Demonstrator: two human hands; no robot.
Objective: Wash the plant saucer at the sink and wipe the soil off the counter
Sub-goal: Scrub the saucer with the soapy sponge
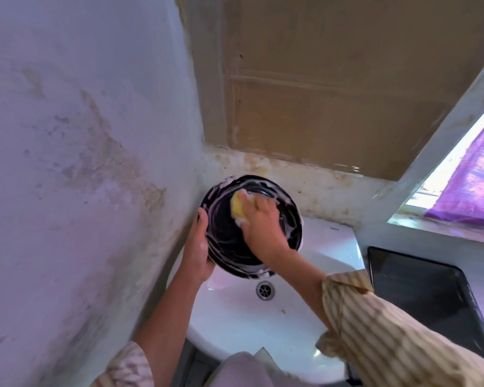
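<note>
Black saucer (229, 247), yellow sponge (239, 209)

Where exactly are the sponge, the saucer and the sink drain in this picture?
yellow sponge (238, 205), head view, on its bare yellow face beside the fingers.
black plant saucer (224, 233), head view, on its soapy inner bottom.
sink drain (265, 290), head view, on the metal grate's middle.

The person wore a loose shirt with beige and cream stripes. Its right sleeve (397, 331) was pushed up above the wrist, the left sleeve (126, 364) near the elbow. Both forearms were bare.
</note>
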